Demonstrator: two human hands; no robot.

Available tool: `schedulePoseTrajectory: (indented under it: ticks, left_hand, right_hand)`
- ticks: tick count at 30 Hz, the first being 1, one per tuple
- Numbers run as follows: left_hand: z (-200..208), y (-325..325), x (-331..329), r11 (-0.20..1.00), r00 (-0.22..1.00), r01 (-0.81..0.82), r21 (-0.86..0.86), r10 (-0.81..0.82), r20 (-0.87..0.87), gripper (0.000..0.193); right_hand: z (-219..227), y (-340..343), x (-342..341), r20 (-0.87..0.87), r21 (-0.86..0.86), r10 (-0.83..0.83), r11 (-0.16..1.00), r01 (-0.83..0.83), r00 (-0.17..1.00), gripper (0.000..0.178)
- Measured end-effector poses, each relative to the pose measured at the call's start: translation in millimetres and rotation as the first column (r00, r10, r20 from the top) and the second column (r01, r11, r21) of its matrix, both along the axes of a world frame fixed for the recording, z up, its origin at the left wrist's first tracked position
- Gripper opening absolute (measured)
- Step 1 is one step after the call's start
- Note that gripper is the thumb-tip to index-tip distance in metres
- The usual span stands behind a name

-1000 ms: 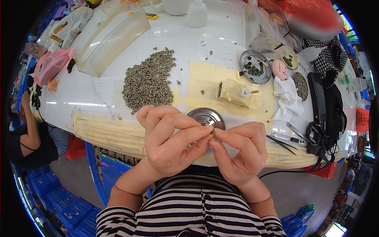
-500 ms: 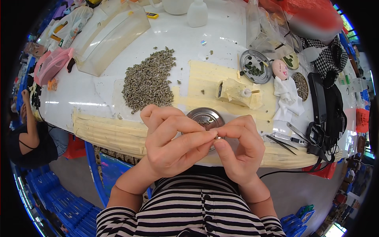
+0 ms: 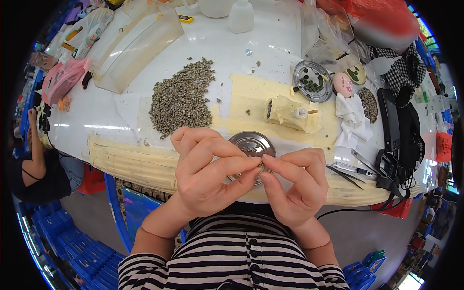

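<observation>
My left hand [image 3: 211, 172] and my right hand [image 3: 300, 183] meet fingertip to fingertip above the table's near edge. Both are closed in a pinch on a tiny piece [image 3: 261, 164], mostly hidden by the fingers, whose kind I cannot make out. Just behind and partly beneath the fingers stands a round, shiny metal dish [image 3: 253, 137] with a few small bits in it. Beyond my left hand a large heap of small grey-green metallic-looking parts [image 3: 181, 99] spreads over the white table.
A tape-covered block [image 3: 290, 115] with a small white peg stands right of centre. Behind it is a metal dish [image 3: 313, 81] of dark green pieces. Tweezers [image 3: 345, 176] and a cutter knife [image 3: 355, 168] lie right of my hand. A person [image 3: 38, 164] sits at the far left.
My fingertips have shifted slightly, and the fingers of my right hand have moved a little right and down. The pinched piece stays between both hands. Everything on the table looks the same.
</observation>
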State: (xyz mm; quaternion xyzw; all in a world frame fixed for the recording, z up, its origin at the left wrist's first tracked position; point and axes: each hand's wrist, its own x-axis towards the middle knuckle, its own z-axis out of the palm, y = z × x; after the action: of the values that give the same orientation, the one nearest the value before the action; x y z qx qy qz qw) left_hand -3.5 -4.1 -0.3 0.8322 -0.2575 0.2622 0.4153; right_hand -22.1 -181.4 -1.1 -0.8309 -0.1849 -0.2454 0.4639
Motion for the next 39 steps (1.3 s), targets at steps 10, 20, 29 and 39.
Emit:
schedulePoseTrajectory:
  ticks: [10,20,29,39]
  left_hand:
    - [-0.9,-0.6,-1.0,0.999,1.000,-0.026,0.019,0.026,0.017,0.029]
    - [2.0,0.9,0.5,0.999,1.000,-0.002,0.048,0.002,0.006,0.027]
    - [1.3,1.8,0.6,0.999,1.000,0.019,0.031,-0.020,0.022,0.029]
    - [0.5,-0.6,0.6,0.999,1.000,-0.016,0.040,0.016,0.008,0.029]
  right_hand:
    - [-1.3,1.6,-0.9,-0.116,0.132,0.028,0.991,-0.013,0.993,0.026]
    - [-2.8,3.7,-1.3,0.036,-0.001,-0.029,1.000,0.029,0.999,0.031]
    - [-3.0,3.0,3.8,-0.197,0.184,0.119,0.979,-0.082,0.973,0.025]
    - [-1.7,1.4,-0.2,-0.010,0.053,0.031,0.998,-0.031,0.999,0.028]
